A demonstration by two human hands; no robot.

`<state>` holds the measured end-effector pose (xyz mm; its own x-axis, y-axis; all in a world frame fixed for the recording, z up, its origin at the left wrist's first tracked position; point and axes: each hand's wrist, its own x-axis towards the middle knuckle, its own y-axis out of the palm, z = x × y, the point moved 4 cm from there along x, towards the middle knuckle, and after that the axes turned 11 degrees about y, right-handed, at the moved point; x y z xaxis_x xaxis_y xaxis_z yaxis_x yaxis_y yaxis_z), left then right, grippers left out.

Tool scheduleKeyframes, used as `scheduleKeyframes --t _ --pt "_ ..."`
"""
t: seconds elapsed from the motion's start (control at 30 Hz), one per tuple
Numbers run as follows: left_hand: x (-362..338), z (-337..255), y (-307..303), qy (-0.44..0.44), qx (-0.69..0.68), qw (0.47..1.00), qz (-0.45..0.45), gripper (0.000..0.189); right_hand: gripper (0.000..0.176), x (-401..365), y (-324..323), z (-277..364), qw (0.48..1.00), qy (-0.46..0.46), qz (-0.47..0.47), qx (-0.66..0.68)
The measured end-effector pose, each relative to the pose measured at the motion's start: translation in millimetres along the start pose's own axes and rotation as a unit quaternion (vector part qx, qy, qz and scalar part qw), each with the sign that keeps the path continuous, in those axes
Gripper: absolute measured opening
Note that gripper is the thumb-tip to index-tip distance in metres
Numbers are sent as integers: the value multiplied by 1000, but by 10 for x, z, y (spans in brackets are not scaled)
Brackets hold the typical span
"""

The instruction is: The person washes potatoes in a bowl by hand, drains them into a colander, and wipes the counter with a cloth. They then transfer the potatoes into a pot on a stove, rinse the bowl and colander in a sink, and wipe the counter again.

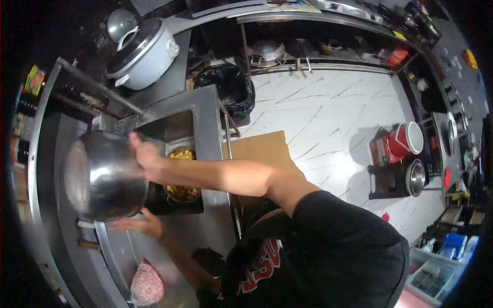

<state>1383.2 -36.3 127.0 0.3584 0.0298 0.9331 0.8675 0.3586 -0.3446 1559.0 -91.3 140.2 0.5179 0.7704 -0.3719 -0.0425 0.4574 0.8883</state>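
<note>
A large metal pot [110,177] is tipped on its side over the left part of the steel sink counter. My right hand [146,159] grips the pot at its near upper side. Beneath the pot's lower edge is my left hand [141,224], its fingers stretched out and touching or very close to the metal. Under my right forearm, a pan of yellow-brown pieces [182,192] sits in the sink basin, partly hidden by the arm. A plastic bag of pinkish contents [147,285] lies on the counter below my left hand.
A big rice cooker [149,59] stands at the upper left, near a bin with a black liner [233,92]. Cardboard [262,149] lies on the tiled floor. A red and white bucket [408,139] and a metal bowl [415,177] are at the right.
</note>
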Motion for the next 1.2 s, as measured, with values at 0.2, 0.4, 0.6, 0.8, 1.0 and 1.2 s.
scheduleKeyframes --t 0.2,0.4,0.6,0.8,1.0,1.2 --pt "-193 155 164 -27 73 997 26 63 39 72 -141 -139 995 51 90 0" --pt "-13 14 781 4 34 999 35 59 46 15 -943 -391 987 53 -72 -132" --pt "-16 72 1059 0 78 993 87 57 58 34 -592 -391 992 -9 -93 -88" --pt "-423 72 830 -43 206 954 213 54 52 -1651 -715 1002 816 -364 20 -448" --pt "-903 -695 656 -48 260 877 402 52 20 -3968 -2484 1205 541 -273 -117 -787" --pt "-1107 -2711 597 139 111 914 364 40 23 -6729 -5762 1691 407 -100 -670 -612"
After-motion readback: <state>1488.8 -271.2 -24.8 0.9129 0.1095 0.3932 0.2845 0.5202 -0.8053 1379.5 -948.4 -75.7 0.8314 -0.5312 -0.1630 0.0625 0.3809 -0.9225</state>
